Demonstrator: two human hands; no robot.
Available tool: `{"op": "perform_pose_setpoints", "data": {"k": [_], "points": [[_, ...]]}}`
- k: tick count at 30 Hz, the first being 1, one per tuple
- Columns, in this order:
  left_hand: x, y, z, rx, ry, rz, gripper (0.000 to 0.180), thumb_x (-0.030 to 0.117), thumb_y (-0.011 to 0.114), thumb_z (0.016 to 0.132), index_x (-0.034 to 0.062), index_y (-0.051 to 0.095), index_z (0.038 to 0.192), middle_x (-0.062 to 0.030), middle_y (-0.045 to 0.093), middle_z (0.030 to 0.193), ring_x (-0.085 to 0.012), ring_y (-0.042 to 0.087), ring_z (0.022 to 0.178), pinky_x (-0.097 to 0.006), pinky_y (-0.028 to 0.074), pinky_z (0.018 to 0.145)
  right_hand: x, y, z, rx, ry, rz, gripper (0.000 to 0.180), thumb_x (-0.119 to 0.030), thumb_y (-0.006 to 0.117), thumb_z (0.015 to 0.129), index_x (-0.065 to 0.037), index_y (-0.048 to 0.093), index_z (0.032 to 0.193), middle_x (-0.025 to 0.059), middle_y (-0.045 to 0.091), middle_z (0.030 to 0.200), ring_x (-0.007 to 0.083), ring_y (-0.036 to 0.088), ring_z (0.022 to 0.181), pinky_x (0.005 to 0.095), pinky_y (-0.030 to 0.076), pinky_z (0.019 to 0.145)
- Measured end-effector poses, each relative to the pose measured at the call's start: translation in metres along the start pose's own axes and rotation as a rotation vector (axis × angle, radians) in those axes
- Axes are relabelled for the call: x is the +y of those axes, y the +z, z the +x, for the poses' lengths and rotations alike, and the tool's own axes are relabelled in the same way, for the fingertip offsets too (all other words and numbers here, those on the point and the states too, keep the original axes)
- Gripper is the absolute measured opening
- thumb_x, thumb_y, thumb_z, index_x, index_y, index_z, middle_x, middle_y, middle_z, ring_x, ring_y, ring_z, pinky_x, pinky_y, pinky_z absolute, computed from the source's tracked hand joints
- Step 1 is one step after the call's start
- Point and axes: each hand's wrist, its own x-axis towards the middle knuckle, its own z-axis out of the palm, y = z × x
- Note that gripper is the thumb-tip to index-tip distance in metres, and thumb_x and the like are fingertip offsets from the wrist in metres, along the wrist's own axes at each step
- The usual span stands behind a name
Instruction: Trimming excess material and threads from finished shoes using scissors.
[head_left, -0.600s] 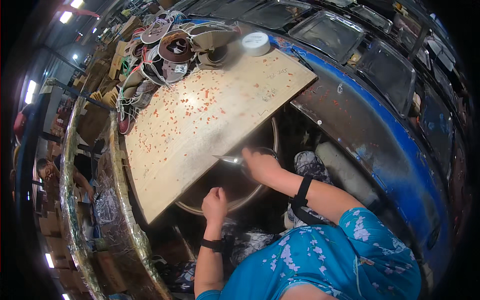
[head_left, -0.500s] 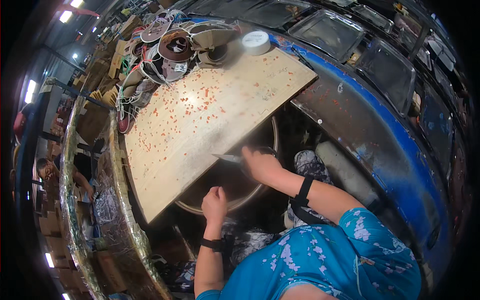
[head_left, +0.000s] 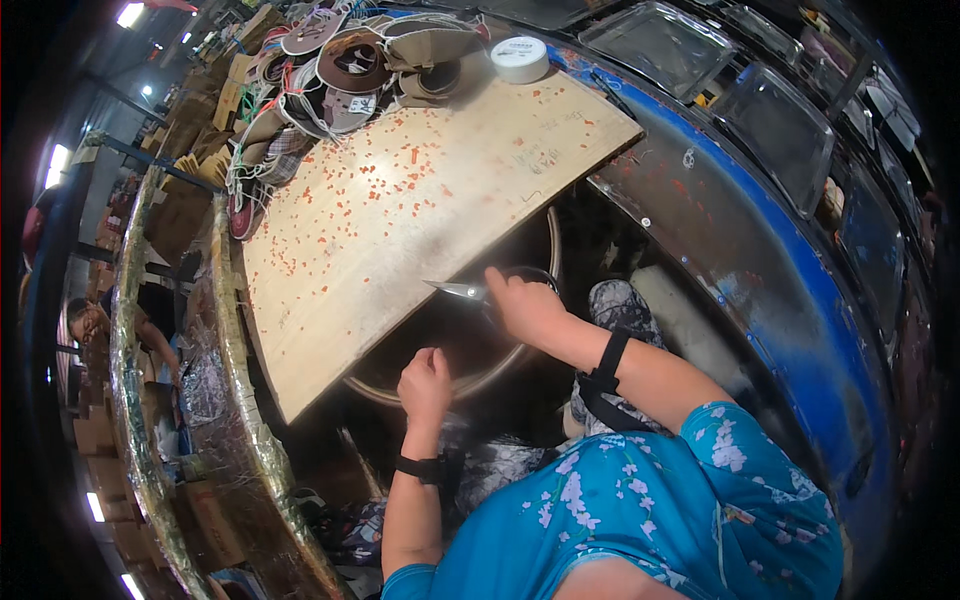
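Observation:
My right hand (head_left: 525, 305) is closed around a pair of scissors (head_left: 458, 290). The blades, together, point left over the near edge of the wooden board (head_left: 400, 250), and a dark handle loop shows past my fingers. Lower and to the left, my left hand (head_left: 426, 385) is curled with its fingertips pressed together. Whatever it may pinch cannot be made out. Below both hands, partly under the board, is a dark round container with a pale rim (head_left: 470, 388). Small orange scraps (head_left: 390, 180) lie scattered over the board.
Shoe uppers with white laces (head_left: 350, 70) are heaped at the board's far left. A round white tub (head_left: 520, 60) stands at the far edge. A blue-edged metal surface (head_left: 720, 200) bearing trays runs along the right. Behind a film-wrapped rail (head_left: 240, 380) at left, a person (head_left: 150, 330) bends.
The view has shifted slightly. Both hands keep nearly the same place and pose, with the scissors still in my right hand.

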Motion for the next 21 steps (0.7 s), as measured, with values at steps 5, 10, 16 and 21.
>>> {"op": "perform_pose_setpoints", "data": {"k": [5, 10, 16, 21], "points": [[0.006, 0.006, 0.002, 0.012, 0.026, -0.029, 0.029, 0.029, 0.052, 0.088, 0.0052, 0.066, 0.094, -0.0185, 0.065, 0.084, -0.0370, 0.063, 0.081, -0.043, 0.049, 0.070, 0.004, -0.014, -0.004, -0.012, 0.042, 0.086, 0.044, -0.011, 0.057, 0.077, -0.002, 0.041, 0.117, 0.0191, 0.061, 0.079, 0.0358, 0.063, 0.069, 0.0441, 0.051, 0.056], [-0.012, 0.005, 0.000, -0.032, 0.041, 0.003, 0.029, 0.029, 0.053, 0.087, 0.0047, 0.065, 0.098, -0.0210, 0.064, 0.086, -0.0394, 0.061, 0.083, -0.045, 0.048, 0.070, 0.000, -0.019, -0.009, -0.001, -0.116, 0.228, 0.041, -0.003, 0.055, 0.072, -0.004, 0.041, 0.110, 0.0222, 0.061, 0.079, 0.0389, 0.063, 0.071, 0.0478, 0.050, 0.059], [-0.025, 0.019, 0.014, -0.220, 0.101, 0.047, 0.029, 0.027, 0.052, 0.087, 0.0000, 0.064, 0.090, -0.0205, 0.063, 0.078, -0.0374, 0.062, 0.076, -0.043, 0.047, 0.065, 0.055, -0.095, -0.076, 0.081, -0.040, 0.537, 0.059, -0.003, 0.054, 0.072, -0.005, 0.037, 0.128, 0.0214, 0.061, 0.083, 0.0412, 0.060, 0.083, 0.0462, 0.046, 0.071], [-0.066, 0.038, 0.027, -0.213, 0.054, -0.136, 0.029, 0.020, 0.051, 0.088, -0.0026, 0.057, 0.070, -0.0099, 0.058, 0.057, -0.0184, 0.056, 0.050, -0.034, 0.043, 0.050, 0.136, -0.220, -0.200, 0.207, 0.413, 0.299, 0.055, -0.006, 0.054, 0.073, -0.011, 0.042, 0.126, 0.0213, 0.061, 0.092, 0.0380, 0.061, 0.087, 0.0462, 0.047, 0.072]]}}
